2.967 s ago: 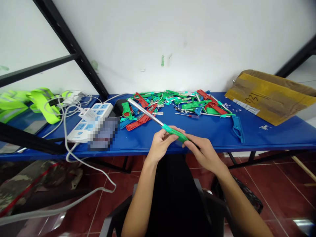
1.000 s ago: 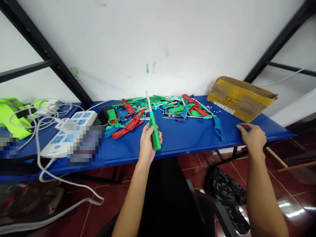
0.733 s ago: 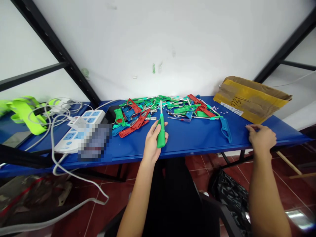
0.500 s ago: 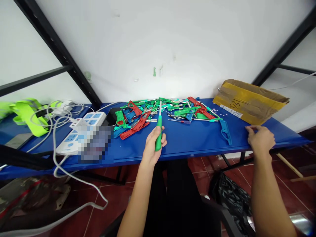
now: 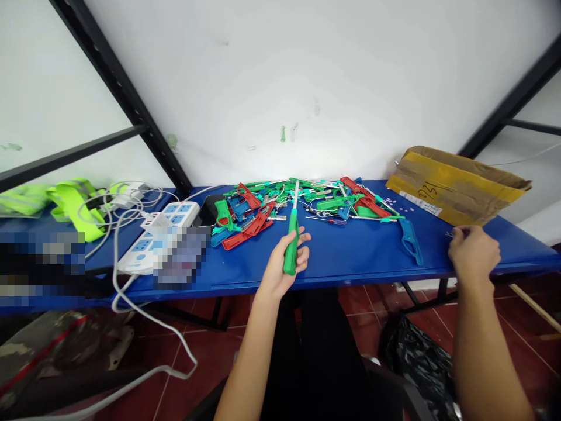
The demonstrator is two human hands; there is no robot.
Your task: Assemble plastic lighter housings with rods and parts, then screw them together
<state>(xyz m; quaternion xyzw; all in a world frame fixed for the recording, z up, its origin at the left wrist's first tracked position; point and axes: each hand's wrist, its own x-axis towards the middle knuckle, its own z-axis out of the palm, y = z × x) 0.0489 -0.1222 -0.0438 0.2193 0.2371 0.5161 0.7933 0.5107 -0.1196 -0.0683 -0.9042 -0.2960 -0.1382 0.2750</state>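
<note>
My left hand is wrapped round the handle of a green long-necked lighter. Its metal tube points away from me, over the pile. At the right of the blue table, my right hand is closed in a pinch low over the surface. Small silvery bits show beside its fingertips, but what it grips is too small to make out. Left of that hand lies a blue handle shell. A screwdriver rests in front of the heaped green, red and blue lighter parts.
A taped cardboard box stands open behind my right hand. On the left are a white power strip with cables, a dark phone and a yellow-green reflective strap. Tiny pale pieces lie by the box.
The view has swung slightly left, so things sit further right. My left hand's fingers have loosened somewhat around the lighter. My right hand stays at the right, with silvery bits now visible beside it.
</note>
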